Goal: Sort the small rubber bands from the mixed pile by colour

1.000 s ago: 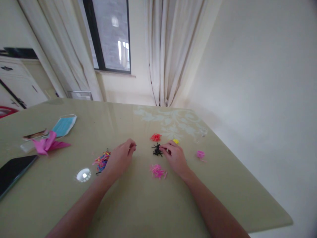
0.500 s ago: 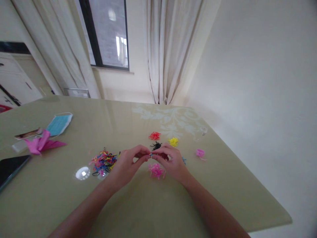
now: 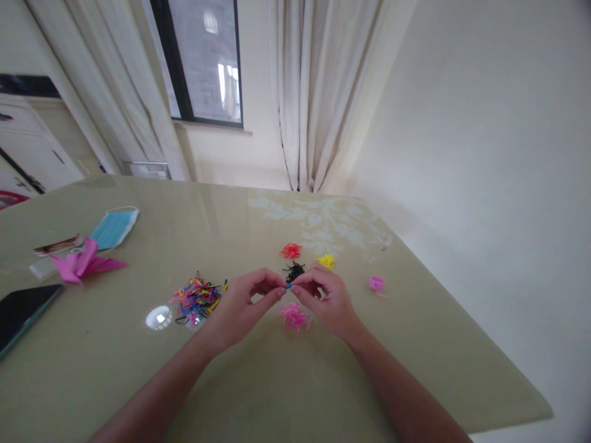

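The desk [image 3: 286, 394] fills the lower half of the frame and bears every item noted. Two hands meet just below the middle: the left hand [image 3: 239, 303] comes in from lower left, the right hand [image 3: 335, 301] from lower right, each in a narrow thumb-and-finger pinch on the same small piece. The mixed heap [image 3: 198, 298] of coloured bands lies left of centre, near the left forearm. Single-colour heaps are grouped around the right hand: the pink heap [image 3: 294, 316] just below the fingertips in the frame, the black heap [image 3: 294, 269] just above them, the red heap [image 3: 290, 250] higher up, the yellow heap [image 3: 325, 261] to upper right. Smallest is the blue piece [image 3: 289, 286], between the two sets of fingertips at frame centre; its full form is hidden. In the inspector's judgement, it likely stretches, so sound handling calls for light, even pressure, with one pinch firm before the other slackens, and fingertips clear of the black and pink heaps, whose loose strands could catch or scatter.
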{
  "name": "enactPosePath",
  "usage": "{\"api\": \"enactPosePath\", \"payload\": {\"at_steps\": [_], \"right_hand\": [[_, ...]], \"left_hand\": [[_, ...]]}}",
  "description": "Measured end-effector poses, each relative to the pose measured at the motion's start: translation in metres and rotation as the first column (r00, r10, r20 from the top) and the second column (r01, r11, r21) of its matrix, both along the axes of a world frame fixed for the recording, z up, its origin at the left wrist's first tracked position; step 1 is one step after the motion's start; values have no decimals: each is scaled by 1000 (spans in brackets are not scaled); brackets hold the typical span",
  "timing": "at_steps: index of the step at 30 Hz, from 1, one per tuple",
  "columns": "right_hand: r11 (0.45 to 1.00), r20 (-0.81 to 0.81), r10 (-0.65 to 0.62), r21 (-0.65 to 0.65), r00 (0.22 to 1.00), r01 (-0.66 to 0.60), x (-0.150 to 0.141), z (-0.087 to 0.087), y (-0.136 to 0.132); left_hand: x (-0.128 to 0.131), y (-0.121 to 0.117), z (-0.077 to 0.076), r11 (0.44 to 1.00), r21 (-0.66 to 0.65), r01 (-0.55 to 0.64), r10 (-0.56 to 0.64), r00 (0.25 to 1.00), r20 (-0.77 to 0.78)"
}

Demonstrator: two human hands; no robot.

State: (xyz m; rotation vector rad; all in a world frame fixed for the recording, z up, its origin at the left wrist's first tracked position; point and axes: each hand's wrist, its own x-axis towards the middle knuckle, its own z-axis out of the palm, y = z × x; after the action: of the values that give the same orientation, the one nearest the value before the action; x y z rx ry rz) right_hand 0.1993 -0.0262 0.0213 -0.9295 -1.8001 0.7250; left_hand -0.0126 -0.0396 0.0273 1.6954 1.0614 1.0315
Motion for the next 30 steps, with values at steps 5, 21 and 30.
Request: {"api": "enactPosePath", "payload": {"at_steps": [5,21,30], "right_hand": [[999,-8,42,-5,999,-42,0,-1,-1],[982,-62,-8,187,998,20,9,5,4],[929,240,-354,204,904,309,60,9,2]], "left_hand": [[2,-2,-1,999,-23,42,-40,995,92],[-8,4,4,995,84,-54,55,998,-9],[-68,28,-7,991,131,-11,115,553,-825]]}}
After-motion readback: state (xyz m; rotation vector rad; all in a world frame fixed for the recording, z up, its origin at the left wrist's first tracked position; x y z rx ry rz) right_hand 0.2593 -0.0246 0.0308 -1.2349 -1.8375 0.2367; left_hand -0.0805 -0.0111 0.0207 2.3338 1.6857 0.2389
